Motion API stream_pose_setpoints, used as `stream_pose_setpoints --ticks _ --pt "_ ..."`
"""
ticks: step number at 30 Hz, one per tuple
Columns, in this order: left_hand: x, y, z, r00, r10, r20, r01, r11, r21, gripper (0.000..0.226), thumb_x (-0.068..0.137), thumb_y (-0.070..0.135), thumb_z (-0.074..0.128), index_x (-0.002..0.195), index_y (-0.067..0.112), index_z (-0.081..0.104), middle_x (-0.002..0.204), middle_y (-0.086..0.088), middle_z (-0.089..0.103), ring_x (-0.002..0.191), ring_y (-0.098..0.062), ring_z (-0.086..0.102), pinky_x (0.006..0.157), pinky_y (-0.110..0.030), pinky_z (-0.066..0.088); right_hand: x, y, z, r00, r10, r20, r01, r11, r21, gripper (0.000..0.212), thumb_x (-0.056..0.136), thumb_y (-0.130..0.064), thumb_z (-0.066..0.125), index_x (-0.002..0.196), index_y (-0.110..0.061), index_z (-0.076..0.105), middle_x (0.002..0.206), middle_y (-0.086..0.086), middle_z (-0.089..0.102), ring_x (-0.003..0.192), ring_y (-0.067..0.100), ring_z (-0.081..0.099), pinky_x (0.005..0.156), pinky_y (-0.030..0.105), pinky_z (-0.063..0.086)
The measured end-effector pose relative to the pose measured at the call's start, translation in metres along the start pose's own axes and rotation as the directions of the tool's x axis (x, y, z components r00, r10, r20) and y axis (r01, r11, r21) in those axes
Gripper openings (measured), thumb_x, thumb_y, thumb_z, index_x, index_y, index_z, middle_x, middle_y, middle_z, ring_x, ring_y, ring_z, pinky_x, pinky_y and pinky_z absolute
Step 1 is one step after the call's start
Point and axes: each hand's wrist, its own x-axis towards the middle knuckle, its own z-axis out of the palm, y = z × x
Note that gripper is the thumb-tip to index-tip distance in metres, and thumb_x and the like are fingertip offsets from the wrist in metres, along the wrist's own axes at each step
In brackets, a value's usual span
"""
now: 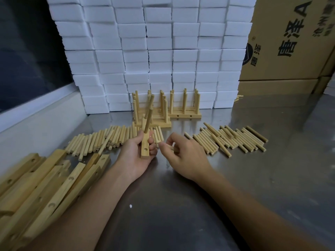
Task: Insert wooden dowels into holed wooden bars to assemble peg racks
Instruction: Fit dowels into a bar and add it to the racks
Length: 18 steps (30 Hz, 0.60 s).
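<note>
My left hand (137, 156) grips a short holed wooden bar (145, 148) held roughly on end above the metal table. Two dowels (149, 113) stand up out of the bar's upper holes, and one empty hole shows near its lower end. My right hand (181, 156) hovers just right of the bar with fingers curled; whether it pinches a dowel I cannot tell. Loose dowels lie in a pile behind my left hand (101, 140) and in a second pile to the right (232, 140). Finished peg racks (163, 109) stand at the back.
A heap of holed wooden bars (41, 187) covers the table's left front. White foam blocks (154, 51) are stacked like a wall behind the racks. A printed cardboard box (290, 42) stands at the back right. A dark window (27, 51) is on the left.
</note>
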Motion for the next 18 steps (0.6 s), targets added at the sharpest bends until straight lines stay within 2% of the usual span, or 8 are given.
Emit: stream_pose_setpoints --ticks 2,4,7,9,11,14,16,18 --pt "0.0 0.0 -0.001 1.0 -0.008 -0.009 0.008 1.0 -0.012 0.04 0.103 0.03 0.044 0.124 0.0 0.061 0.075 -0.004 0.059 0.069 -0.016 0.054 0.089 -0.029 0.046 0.0 -0.007 0.002 0.999 0.017 -0.049 -0.015 0.999 0.045 0.042 0.091 -0.053 0.061 0.074 -0.015 0.055 0.051 -0.002 0.051 0.049 0.012 0.044 0.048 0.033 0.036" --pt "0.0 0.001 -0.002 0.999 -0.025 -0.025 0.024 0.999 -0.028 0.039 0.101 0.031 0.048 0.122 0.001 0.064 0.074 -0.004 0.063 0.076 -0.016 0.06 0.107 -0.035 0.043 0.0 -0.014 0.004 0.999 0.014 -0.043 -0.011 0.997 0.077 0.043 0.089 -0.054 0.063 0.072 -0.015 0.055 0.052 -0.004 0.05 0.052 0.014 0.046 0.051 0.035 0.041" --pt "0.0 0.001 -0.003 0.998 -0.061 -0.015 0.06 0.996 -0.062 0.042 0.1 0.032 0.05 0.128 0.001 0.061 0.069 -0.002 0.055 0.077 -0.015 0.053 0.115 -0.034 0.034 -0.003 -0.019 0.009 0.998 -0.055 0.007 0.054 0.997 0.046 0.032 0.091 -0.049 0.064 0.081 -0.019 0.065 0.054 -0.009 0.047 0.054 0.012 0.045 0.052 0.031 0.038" --pt "-0.001 0.001 -0.002 0.998 -0.063 -0.015 0.062 0.997 -0.047 0.042 0.1 0.032 0.051 0.127 0.002 0.061 0.074 -0.002 0.056 0.088 -0.017 0.053 0.116 -0.034 0.032 -0.003 -0.02 0.009 0.995 -0.097 0.013 0.097 0.995 0.011 0.027 0.092 -0.045 0.064 0.091 -0.019 0.071 0.056 -0.012 0.047 0.053 0.011 0.046 0.052 0.028 0.034" --pt "-0.002 0.001 -0.001 0.999 -0.054 -0.001 0.054 0.998 -0.037 0.042 0.1 0.032 0.05 0.127 0.002 0.061 0.075 -0.002 0.056 0.089 -0.017 0.052 0.108 -0.03 0.039 -0.003 -0.021 0.008 0.993 -0.117 0.022 0.117 0.993 -0.022 0.024 0.093 -0.041 0.063 0.097 -0.02 0.073 0.057 -0.012 0.05 0.054 0.013 0.053 0.053 0.026 0.033" --pt "-0.004 0.002 0.001 0.999 -0.041 0.017 0.041 0.999 -0.013 0.04 0.103 0.031 0.046 0.127 0.002 0.058 0.068 -0.001 0.05 0.061 -0.012 0.046 0.074 -0.026 0.041 -0.002 -0.023 0.002 0.989 -0.134 0.054 0.138 0.988 -0.073 0.023 0.094 -0.039 0.06 0.096 -0.021 0.074 0.062 -0.006 0.062 0.06 0.017 0.059 0.053 0.025 0.032" --pt "-0.004 0.002 0.003 0.999 -0.033 0.007 0.033 0.999 0.014 0.038 0.103 0.031 0.045 0.123 0.003 0.059 0.068 -0.001 0.05 0.056 -0.011 0.045 0.065 -0.024 0.04 0.001 -0.025 -0.003 0.973 -0.204 0.108 0.221 0.958 -0.185 0.026 0.097 -0.039 0.054 0.094 -0.022 0.073 0.068 -0.005 0.064 0.063 0.017 0.059 0.052 0.026 0.03" --pt "-0.005 0.0 0.005 1.0 -0.01 -0.016 0.011 0.999 0.04 0.033 0.103 0.03 0.046 0.116 0.003 0.06 0.068 -0.002 0.05 0.055 -0.011 0.046 0.055 -0.022 0.041 0.006 -0.03 -0.008 0.939 -0.28 0.2 0.334 0.881 -0.336 0.025 0.1 -0.036 0.048 0.093 -0.021 0.068 0.071 -0.005 0.055 0.062 0.02 0.054 0.052 0.027 0.031"
